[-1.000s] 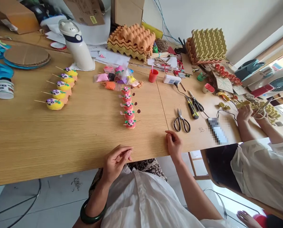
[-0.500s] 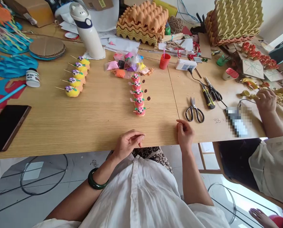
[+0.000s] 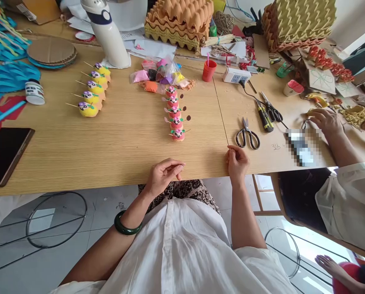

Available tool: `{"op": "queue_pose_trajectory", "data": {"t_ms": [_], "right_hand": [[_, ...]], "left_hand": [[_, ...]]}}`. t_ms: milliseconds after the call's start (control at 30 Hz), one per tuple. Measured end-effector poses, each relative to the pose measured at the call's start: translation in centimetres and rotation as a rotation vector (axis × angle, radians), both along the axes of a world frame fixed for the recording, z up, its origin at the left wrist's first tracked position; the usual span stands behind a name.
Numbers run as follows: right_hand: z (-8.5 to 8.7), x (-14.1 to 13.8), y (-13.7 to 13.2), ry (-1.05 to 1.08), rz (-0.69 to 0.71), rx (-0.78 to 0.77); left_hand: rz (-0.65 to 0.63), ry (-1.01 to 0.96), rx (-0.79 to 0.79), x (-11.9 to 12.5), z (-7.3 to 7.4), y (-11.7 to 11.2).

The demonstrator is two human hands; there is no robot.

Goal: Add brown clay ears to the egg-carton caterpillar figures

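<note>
My left hand point(image 3: 164, 176) is at the table's front edge, thumb and fingertips pressed together; anything between them is too small to make out. To its right, my right hand point(image 3: 238, 164) is closed in a pinch, and I cannot make out what it holds, if anything. Beyond them stands a row of red clay figures point(image 3: 174, 111) on an egg-carton strip, with faces, pink flowers, toothpicks and dark discs on some sides. A similar yellow row point(image 3: 92, 90) sits farther left. Black-handled scissors point(image 3: 246, 136) lie just past my right hand.
A phone point(image 3: 7, 157) lies at the left. Behind the figures are bagged clay point(image 3: 162, 75), a red cup point(image 3: 209, 71), a power strip point(image 3: 237, 75) and egg trays point(image 3: 179, 24). A co-worker's hand point(image 3: 326, 120) rests at the right, near a utility knife point(image 3: 264, 118).
The view has tilted, so the table things sit higher in the picture. My hands keep much the same pose. The co-worker's hand has shifted toward the blurred device and spread flatter.
</note>
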State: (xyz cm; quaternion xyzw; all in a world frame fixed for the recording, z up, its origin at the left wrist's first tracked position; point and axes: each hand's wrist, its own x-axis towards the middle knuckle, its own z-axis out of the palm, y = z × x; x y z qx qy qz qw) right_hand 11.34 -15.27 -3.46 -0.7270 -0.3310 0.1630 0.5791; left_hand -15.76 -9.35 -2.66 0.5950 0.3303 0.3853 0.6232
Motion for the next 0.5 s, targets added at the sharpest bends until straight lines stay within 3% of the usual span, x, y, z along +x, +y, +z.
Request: {"op": "queue_pose_trajectory", "data": {"t_ms": [367,500], "right_hand": [[0.09,-0.07,0.20,0.056,-0.075,0.017],[-0.06,0.13,0.59,0.049,-0.043,0.000]], "left_hand": [[-0.045,0.018,0.013,0.22,-0.07,0.18],[-0.071,0.015,0.031,-0.08,-0.10,0.04]]}}
